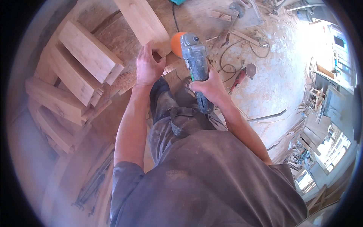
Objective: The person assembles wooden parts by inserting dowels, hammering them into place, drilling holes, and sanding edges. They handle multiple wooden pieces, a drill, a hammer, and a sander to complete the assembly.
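Note:
My left hand (pixel 149 68) is at the near end of a pale wooden board (pixel 145 22), its fingers and thumb curled against the edge. In my right hand (pixel 212 86) is a worn grey angle grinder (pixel 196 56), gripped round the body with its head pointing away from me. A round orange disc (pixel 177 44) on the grinder's head sits close beside the board's right edge; whether it touches the wood I cannot tell. The board's far end runs out of the top of the picture.
Several thick wood blocks (pixel 89 49) lie side by side at the left, above sawdust. A red grinder (pixel 242 77) with a round disc rests on the dusty floor (pixel 272 94) at the right, near a looping cable (pixel 223 53). Clamps (pixel 92 185) lie at the lower left.

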`<state>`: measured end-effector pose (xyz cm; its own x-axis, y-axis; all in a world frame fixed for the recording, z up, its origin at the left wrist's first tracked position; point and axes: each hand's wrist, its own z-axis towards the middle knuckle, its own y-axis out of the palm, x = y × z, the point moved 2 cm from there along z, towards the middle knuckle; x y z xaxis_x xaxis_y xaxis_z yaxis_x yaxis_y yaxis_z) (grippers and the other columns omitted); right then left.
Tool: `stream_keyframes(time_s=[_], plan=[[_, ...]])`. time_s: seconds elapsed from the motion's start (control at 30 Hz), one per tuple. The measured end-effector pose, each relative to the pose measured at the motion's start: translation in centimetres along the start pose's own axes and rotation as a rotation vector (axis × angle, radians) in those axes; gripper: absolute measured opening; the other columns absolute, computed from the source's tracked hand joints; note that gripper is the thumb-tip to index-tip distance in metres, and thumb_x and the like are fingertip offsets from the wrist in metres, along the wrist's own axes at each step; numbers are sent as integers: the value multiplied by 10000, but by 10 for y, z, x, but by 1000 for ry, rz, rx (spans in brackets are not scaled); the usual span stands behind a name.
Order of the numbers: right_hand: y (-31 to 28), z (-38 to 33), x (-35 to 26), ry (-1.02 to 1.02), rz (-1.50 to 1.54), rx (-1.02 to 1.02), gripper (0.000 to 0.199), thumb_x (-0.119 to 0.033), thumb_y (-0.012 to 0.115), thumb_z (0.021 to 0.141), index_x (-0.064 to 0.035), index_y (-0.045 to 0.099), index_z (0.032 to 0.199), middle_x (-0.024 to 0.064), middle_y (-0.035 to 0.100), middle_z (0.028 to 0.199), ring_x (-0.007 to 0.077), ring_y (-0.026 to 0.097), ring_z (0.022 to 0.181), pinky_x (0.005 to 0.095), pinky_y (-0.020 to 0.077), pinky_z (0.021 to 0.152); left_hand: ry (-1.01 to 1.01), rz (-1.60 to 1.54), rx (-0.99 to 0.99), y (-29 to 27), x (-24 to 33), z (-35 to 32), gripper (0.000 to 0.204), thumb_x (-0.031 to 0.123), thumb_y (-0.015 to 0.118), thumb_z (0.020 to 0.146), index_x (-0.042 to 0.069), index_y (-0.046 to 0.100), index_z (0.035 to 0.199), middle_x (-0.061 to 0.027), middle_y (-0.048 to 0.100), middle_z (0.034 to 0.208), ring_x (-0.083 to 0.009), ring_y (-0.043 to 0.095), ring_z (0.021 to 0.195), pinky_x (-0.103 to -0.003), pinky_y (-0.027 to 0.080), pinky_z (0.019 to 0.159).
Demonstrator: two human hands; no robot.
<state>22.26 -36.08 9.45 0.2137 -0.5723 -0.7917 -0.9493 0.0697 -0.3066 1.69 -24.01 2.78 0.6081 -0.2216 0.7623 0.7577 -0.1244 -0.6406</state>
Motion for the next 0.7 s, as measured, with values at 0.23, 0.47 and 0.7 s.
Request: stream_keyframes(time_s=[0.23, 0.47, 0.7], plan=[[-2, 2, 2, 142, 120, -1, 507, -137, 803, 690, 7, 581, 1123, 72, 651, 838, 172, 663, 700, 347, 540, 674, -13, -27, -41, -1, -4, 2, 583, 77, 805, 739, 31, 579, 1275, -127, 720, 993, -310, 705, 925, -424, 579, 850], [-3, -3, -6, 113, 102, 9, 494, -150, 802, 686, 9, 596, 1105, 98, 668, 858, 186, 683, 745, 353, 545, 710, -139, -18, -179, -11, 4, 15, 611, 125, 824, 750, 38, 580, 1303, -112, 751, 1026, -251, 754, 886, -352, 612, 830], [-1, 2, 0, 142, 58, -8, 504, -162, 801, 683, 32, 593, 1098, 121, 681, 864, 211, 694, 761, 360, 547, 727, -100, 47, -210, -11, 6, 17, 589, 127, 827, 750, 26, 593, 1281, -119, 740, 1009, -243, 740, 891, -365, 601, 828]])
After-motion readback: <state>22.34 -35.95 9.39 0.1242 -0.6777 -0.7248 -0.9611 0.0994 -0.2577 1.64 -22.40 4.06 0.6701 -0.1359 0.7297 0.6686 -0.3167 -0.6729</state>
